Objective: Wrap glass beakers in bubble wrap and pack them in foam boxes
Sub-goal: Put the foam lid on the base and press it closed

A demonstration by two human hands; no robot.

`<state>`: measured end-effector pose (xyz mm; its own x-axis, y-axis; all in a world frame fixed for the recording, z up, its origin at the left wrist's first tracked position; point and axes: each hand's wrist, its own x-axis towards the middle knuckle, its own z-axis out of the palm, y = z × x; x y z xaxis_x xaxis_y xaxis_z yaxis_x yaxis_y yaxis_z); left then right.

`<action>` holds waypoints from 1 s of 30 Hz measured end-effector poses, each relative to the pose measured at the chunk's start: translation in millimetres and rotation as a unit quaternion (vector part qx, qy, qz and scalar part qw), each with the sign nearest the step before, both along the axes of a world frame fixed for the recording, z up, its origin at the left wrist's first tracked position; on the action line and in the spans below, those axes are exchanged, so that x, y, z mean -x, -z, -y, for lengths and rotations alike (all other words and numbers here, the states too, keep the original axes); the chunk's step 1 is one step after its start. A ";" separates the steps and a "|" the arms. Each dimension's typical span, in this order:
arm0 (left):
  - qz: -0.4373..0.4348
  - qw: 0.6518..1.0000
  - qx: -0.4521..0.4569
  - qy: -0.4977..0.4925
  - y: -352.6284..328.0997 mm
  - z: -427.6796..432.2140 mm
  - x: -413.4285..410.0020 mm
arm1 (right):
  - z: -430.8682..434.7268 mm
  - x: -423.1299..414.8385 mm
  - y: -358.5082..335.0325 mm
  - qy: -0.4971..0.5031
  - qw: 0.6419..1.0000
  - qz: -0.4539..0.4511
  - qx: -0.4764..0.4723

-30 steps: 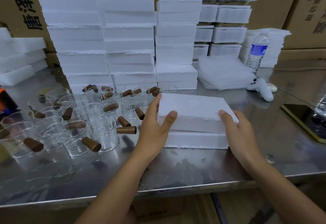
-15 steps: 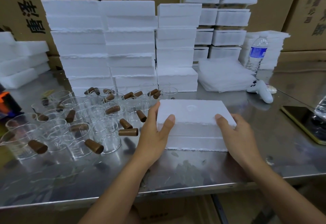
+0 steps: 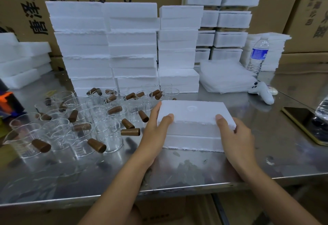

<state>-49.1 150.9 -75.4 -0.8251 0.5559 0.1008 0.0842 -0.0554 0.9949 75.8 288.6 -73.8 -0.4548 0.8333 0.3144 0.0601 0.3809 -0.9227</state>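
Both our hands grip the white foam box that sits on the steel bench in front of us. Our left hand holds its left end, with the thumb laid on the top near the front edge and the fingers reaching up the left side. Our right hand holds the right end, thumb on the top by the near right corner, fingers curled round the end and out of sight. We see the box as two halves, the upper lying on the lower with a rough seam between them. Whether the upper half is raised off the lower we cannot tell.

Just left of the box stands a crowd of empty glass beakers, upright and packed close. Brown stoppers lie among them, some on rims, some on the bench.

Behind, stacks of foam boxes rise against cardboard cartons. To the right of the stacks lies a pile of clear sheets, with a water bottle upright behind it and a white controller beside it. A phone lies flat near the bench's right edge.
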 end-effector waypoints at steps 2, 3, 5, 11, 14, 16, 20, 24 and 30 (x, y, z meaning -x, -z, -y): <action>0.028 0.999 -0.013 0.006 -3.4 -0.8 -1.9 | -0.3 0.0 -2.5 -0.024 1.000 -0.001 0.021; 0.038 0.999 -0.017 0.009 -5.4 -1.6 -3.8 | -0.5 0.1 -4.2 -0.037 0.999 -0.004 0.038; 0.046 0.999 -0.017 0.006 -7.7 -4.0 -8.9 | 1.9 -1.1 -6.6 -0.015 0.998 -0.015 0.062; 0.076 0.995 0.024 -0.057 -15.5 -11.7 -33.8 | 39.7 -18.8 -4.2 0.072 0.965 -0.155 0.198; 0.119 0.989 0.052 -0.072 -20.1 -14.5 -35.3 | 41.2 -14.4 -9.1 0.008 0.954 -0.164 0.252; 0.124 0.986 0.080 -0.078 -27.0 -15.3 -31.6 | 32.9 -6.3 -14.0 0.010 0.955 -0.153 0.254; 0.085 0.988 0.115 -0.061 -36.8 -22.5 -21.1 | 17.4 9.3 -21.8 0.039 0.966 -0.111 0.232; 0.083 0.987 0.137 0.032 -32.4 -30.6 -27.3 | -4.6 14.3 -24.1 -0.019 0.967 -0.088 0.238; 0.133 0.983 0.130 0.011 -34.1 -56.3 -40.7 | -33.1 -3.9 -43.5 -0.045 0.994 0.066 0.072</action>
<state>-8.4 207.2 -41.3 -0.7910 0.5518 -0.2643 -0.1786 0.2049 0.9624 79.7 321.7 -30.3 -0.5597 0.8188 0.1277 0.1562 0.2556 -0.9541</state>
